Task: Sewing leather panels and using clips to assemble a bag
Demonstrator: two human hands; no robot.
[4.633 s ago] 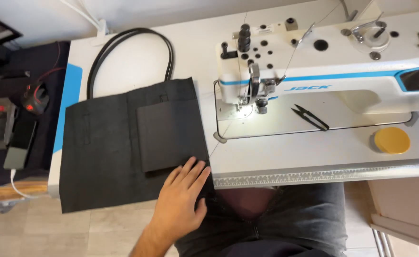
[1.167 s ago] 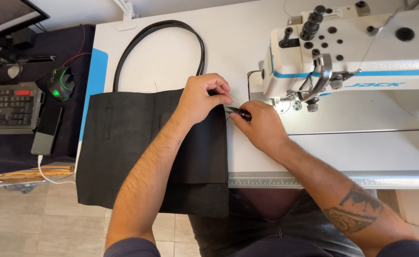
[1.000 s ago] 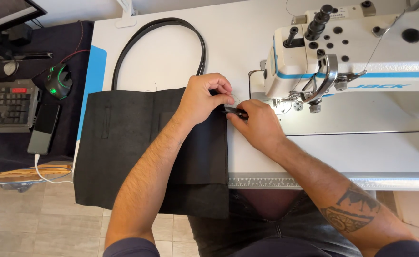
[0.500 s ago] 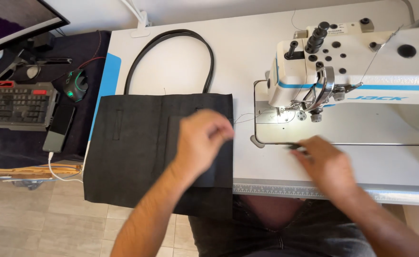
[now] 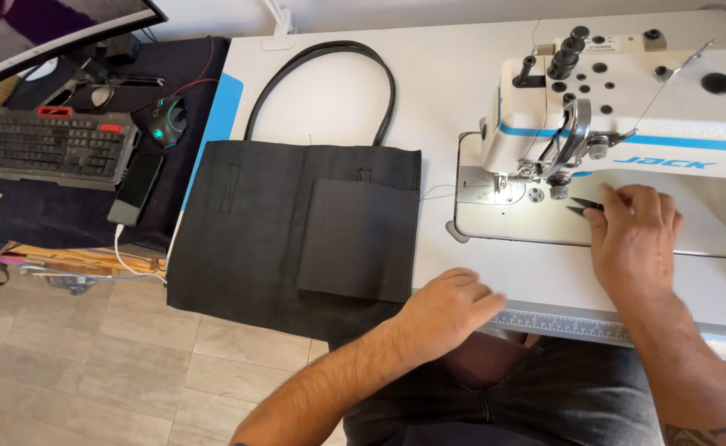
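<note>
A black fabric bag [image 5: 247, 239] lies flat on the white table [image 5: 445, 91], its sewn-on pocket [image 5: 359, 239] facing up and its black handle loop [image 5: 323, 62] stretched away from me. My left hand [image 5: 454, 307] rests palm down at the table's front edge, right by the bag's lower right corner, holding nothing. My right hand [image 5: 633, 239] is on the bed of the white sewing machine [image 5: 652, 99], fingers closed on small black thread snips [image 5: 584, 206] whose tips point left toward the needle area [image 5: 544, 186].
A ruler strip [image 5: 561, 324] runs along the table's front edge. To the left stands a dark-covered side table with a keyboard [image 5: 45, 144], a mouse [image 5: 167, 120] and a phone [image 5: 136, 188] on a cable. Tiled floor lies below.
Both hands left the bag's top edge. My right hand moved right with the snips onto the machine bed. My left hand drew back to the front edge.
</note>
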